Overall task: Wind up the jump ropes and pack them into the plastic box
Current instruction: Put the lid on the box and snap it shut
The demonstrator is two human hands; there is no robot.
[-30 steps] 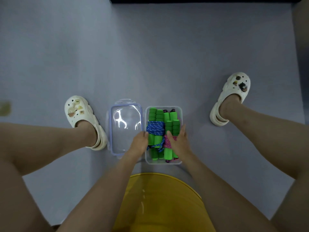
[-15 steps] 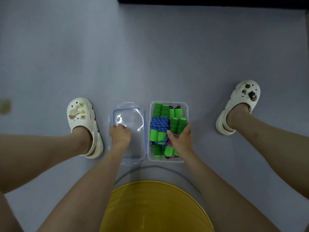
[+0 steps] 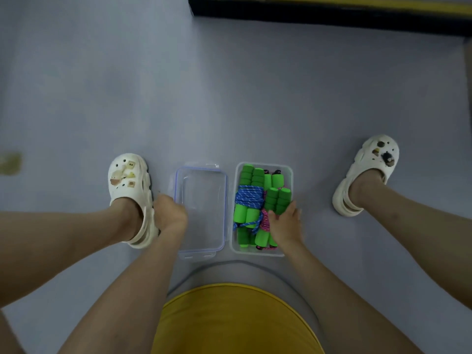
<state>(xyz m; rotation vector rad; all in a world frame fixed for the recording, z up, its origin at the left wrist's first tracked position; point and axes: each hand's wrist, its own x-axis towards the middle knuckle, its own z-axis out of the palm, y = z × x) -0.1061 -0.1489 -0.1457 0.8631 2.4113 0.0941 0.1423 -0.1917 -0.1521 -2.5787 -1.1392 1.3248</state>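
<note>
Lid point(image 3: 200, 208) edge now in left hand point(image 3: 169, 215)

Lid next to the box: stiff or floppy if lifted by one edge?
The lid looks thin clear plastic with a raised rim, so probably light and fairly stiff. Its smooth face may be slippery; the edge at the left hand likely offers better hold.

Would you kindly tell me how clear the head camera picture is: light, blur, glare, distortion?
Head view: soft, even, dimmish light; left hand by the lid slightly smeared; jump ropes in the box sharp enough to tell cord colours; no strong glare on the lid; wide-angle bending toward the edges.
</note>
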